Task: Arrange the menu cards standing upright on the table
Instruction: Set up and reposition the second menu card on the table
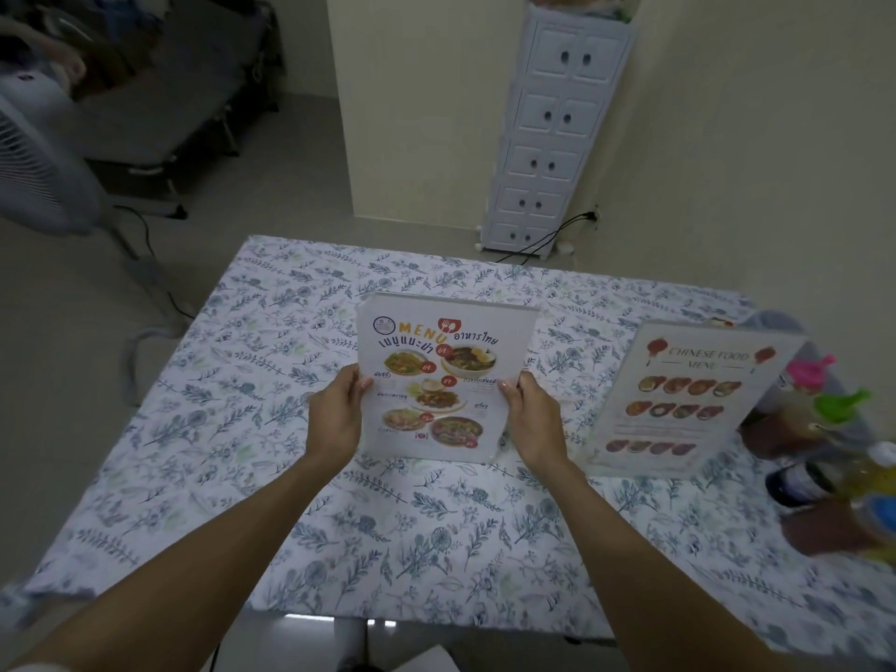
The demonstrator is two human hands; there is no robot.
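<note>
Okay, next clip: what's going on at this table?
A person holds a Thai food menu card by its side edges, left hand and right hand, near the middle of the floral tablecloth. A Chinese food menu card already stands upright to its right, beside some bottles.

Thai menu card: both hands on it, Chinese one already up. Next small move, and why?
Probably ease both hands off and check it stays up. The Thai menu card looks upright, base near the tablecloth, left hand and right hand pinching its side edges. Whether the base fully rests on the cloth is unclear. The Chinese food menu stands unsupported to its right.
</note>
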